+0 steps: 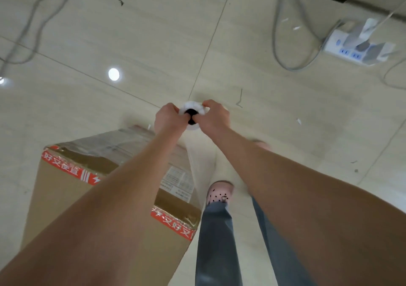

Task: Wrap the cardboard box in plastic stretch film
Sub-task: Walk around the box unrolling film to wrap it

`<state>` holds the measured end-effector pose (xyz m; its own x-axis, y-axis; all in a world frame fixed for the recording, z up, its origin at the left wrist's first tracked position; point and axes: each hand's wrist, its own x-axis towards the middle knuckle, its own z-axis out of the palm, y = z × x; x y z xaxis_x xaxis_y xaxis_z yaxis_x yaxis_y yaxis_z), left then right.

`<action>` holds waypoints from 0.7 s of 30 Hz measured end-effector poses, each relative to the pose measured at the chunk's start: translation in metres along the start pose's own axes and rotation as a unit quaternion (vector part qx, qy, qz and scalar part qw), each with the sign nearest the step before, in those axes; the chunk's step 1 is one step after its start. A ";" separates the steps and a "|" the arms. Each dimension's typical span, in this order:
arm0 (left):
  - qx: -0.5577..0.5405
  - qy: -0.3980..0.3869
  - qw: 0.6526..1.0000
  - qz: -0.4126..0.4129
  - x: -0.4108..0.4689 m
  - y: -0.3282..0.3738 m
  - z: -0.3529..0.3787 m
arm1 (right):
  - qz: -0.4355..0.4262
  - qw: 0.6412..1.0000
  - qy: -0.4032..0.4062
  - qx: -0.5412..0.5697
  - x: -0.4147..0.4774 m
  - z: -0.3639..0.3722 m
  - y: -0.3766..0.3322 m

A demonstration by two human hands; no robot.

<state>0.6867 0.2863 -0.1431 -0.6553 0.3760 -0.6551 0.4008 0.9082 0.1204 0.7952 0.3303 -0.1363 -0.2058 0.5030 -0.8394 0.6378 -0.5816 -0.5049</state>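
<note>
A tall cardboard box with red printed tape and brown tape stands on the tiled floor at the lower left; clear film covers its top part. Beyond its far right corner I hold a roll of stretch film upright, seen end-on with a white rim and a dark core. My left hand grips the roll from the left and my right hand grips it from the right. A sheet of clear film runs from the roll down along the box's right edge.
My legs in grey trousers and a pink perforated shoe stand right of the box. A white power strip with plugs and grey cables lies at the upper right. More cables trail at the upper left.
</note>
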 end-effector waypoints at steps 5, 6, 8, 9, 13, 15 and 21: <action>-0.092 0.043 0.994 -0.045 0.006 -0.023 -0.005 | -0.021 0.999 -0.025 -0.032 0.007 0.023 -0.015; -0.103 0.051 0.992 -0.060 0.006 -0.027 -0.008 | -0.030 0.998 -0.032 -0.038 0.008 0.028 -0.018; -0.107 0.047 0.989 -0.095 0.008 -0.035 -0.015 | -0.041 0.996 -0.053 -0.052 0.010 0.036 -0.026; -0.102 0.035 0.988 -0.108 0.010 -0.039 -0.019 | -0.038 0.995 -0.064 -0.060 0.011 0.040 -0.029; -0.094 0.014 0.987 -0.127 0.014 -0.047 -0.026 | -0.027 0.994 -0.075 -0.078 0.010 0.051 -0.035; -0.106 0.013 0.986 -0.126 0.015 -0.048 -0.026 | -0.027 0.994 -0.071 -0.076 0.011 0.055 -0.035; -0.055 -0.004 0.997 -0.056 0.012 -0.051 -0.032 | -0.039 0.989 -0.070 -0.124 0.009 0.059 -0.038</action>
<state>0.6381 0.2508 -0.1334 -0.6863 0.2704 -0.6752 0.2533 0.9591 0.1266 0.7253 0.3188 -0.1367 -0.3518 0.4360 -0.8284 0.7752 -0.3604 -0.5189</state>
